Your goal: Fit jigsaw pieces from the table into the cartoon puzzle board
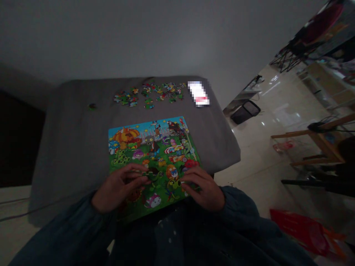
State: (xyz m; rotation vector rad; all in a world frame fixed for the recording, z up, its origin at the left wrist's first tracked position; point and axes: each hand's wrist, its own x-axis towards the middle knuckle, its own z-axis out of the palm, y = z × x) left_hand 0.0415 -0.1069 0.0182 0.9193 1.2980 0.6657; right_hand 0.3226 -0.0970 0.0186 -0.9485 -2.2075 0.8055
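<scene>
A colourful cartoon puzzle board, green with a blue strip along its far side, lies in front of me at the near side of the cloth-covered table. My left hand is over the board's lower left, thumb and fingers pinched on a small dark-green puzzle piece. Over the lower right rests my right hand, its fingers bent together near a green cartoon figure. A small pale edge shows at those fingertips, too small to name. Beyond the board, loose puzzle pieces lie in scattered heaps.
A lit phone, blurred out, lies at the table's far right. One lone dark piece sits at the left on the grey cloth. On the floor at right are a dark bin, a wooden stool and a red bag.
</scene>
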